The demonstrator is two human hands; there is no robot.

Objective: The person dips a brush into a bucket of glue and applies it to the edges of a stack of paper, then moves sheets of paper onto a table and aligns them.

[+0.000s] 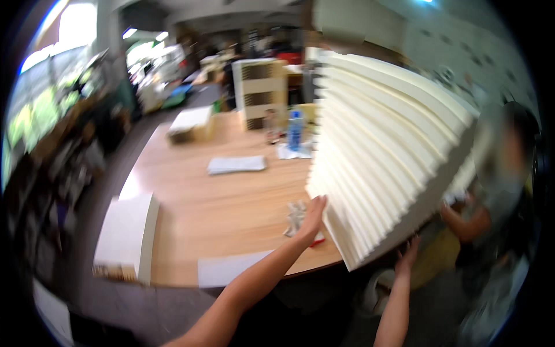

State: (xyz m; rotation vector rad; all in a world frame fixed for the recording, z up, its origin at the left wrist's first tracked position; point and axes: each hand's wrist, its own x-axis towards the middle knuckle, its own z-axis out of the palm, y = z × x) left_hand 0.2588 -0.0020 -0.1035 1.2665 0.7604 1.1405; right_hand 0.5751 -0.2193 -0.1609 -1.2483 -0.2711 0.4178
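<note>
A large, ridged white stack (387,150), made of many thin layers, leans tilted over the table's right side. Its exact kind is hard to tell through the motion blur. My left hand (314,217) grips its lower left edge. Under its lower right side, my right hand (407,254) holds it from below, fingers partly hidden in shadow. Just beside my left hand, a crumpled greyish cloth or glove (295,218) lies on the table, with a small red item (317,239) close by.
The wooden table (185,214) bears a white box (128,237) at its near left, white sheets (237,165), a blue-labelled bottle (295,130), another white box (191,122) and a cream slotted unit (260,92). Another person (491,191) stands at right, a hand near the stack.
</note>
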